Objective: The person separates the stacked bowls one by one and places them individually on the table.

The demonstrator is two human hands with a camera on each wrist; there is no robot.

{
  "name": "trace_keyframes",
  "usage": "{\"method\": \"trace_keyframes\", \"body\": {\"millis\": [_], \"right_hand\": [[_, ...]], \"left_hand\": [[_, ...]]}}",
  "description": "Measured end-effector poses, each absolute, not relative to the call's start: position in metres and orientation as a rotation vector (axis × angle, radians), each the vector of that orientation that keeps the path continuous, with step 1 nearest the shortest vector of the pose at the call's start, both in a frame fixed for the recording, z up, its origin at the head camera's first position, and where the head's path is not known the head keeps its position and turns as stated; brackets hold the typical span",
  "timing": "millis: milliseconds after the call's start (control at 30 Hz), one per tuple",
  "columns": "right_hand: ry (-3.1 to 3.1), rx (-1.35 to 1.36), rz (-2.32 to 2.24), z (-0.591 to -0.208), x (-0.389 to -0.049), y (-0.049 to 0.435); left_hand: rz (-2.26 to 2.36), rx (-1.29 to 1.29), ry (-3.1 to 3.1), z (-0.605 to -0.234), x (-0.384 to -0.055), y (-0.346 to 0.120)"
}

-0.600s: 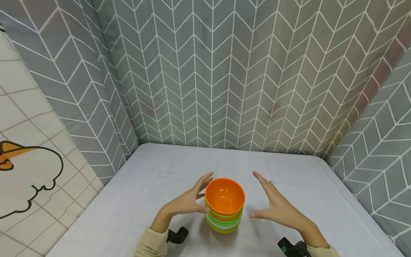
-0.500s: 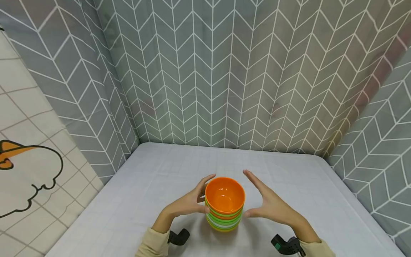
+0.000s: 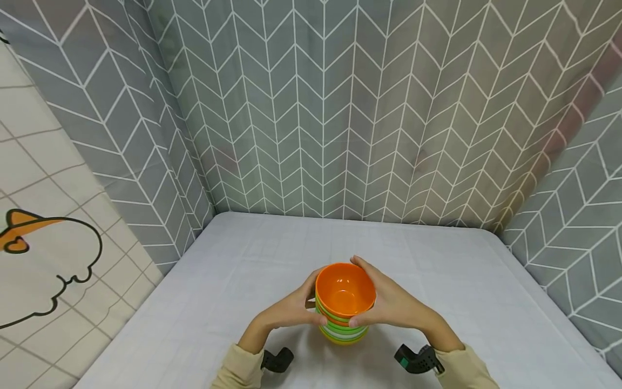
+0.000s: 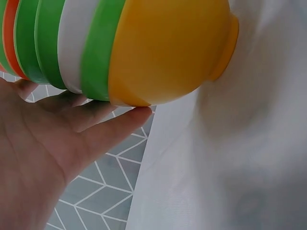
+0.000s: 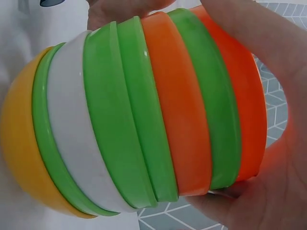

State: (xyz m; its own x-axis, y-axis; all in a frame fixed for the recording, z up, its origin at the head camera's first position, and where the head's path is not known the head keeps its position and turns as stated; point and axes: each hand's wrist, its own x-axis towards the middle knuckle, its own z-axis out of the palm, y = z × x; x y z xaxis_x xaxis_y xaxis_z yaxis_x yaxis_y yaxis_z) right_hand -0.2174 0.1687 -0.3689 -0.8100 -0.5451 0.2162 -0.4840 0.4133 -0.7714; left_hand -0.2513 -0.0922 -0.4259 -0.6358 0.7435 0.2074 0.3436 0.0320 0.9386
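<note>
A stack of nested bowls (image 3: 342,330) stands upright on the white-covered table, an orange bowl (image 3: 345,286) on top. Green, orange and white rims show below it, and a yellow bowl (image 4: 172,48) forms the base. My left hand (image 3: 291,308) holds the left side, thumb at the front and fingers behind. From the right, my right hand (image 3: 400,300) grips the upper bowls, its thumb across the front. In the right wrist view a white bowl (image 5: 72,105) sits between green ones. The far fingertips are partly hidden by the stack.
The white tablecloth (image 3: 252,259) spreads around the stack. A patterned grey curtain (image 3: 320,135) rises behind the table's far edge, with more at the sides. Black wrist devices (image 3: 418,359) sit below both hands.
My right hand has moved left from beside the stack and now touches it, gripping the upper bowls. My left hand stays at the left side. The view has shifted slightly.
</note>
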Motion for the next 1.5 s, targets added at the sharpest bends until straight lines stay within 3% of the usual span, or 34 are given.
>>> {"method": "trace_keyframes", "body": {"millis": [667,1000,1500], "right_hand": [[2.613,-0.859,-1.410,-0.355,-0.217,0.168],[2.758,-0.735,-1.476,-0.322,-0.243,0.198],[2.860,-0.276,-1.395,-0.399,-0.298,0.231]], "left_hand": [[1.649,1.036,2.066,-0.429,-0.248,-0.089],[1.665,1.045,2.084,-0.425,-0.248,-0.087],[1.663,1.036,2.097,-0.429,-0.248,-0.087]]}}
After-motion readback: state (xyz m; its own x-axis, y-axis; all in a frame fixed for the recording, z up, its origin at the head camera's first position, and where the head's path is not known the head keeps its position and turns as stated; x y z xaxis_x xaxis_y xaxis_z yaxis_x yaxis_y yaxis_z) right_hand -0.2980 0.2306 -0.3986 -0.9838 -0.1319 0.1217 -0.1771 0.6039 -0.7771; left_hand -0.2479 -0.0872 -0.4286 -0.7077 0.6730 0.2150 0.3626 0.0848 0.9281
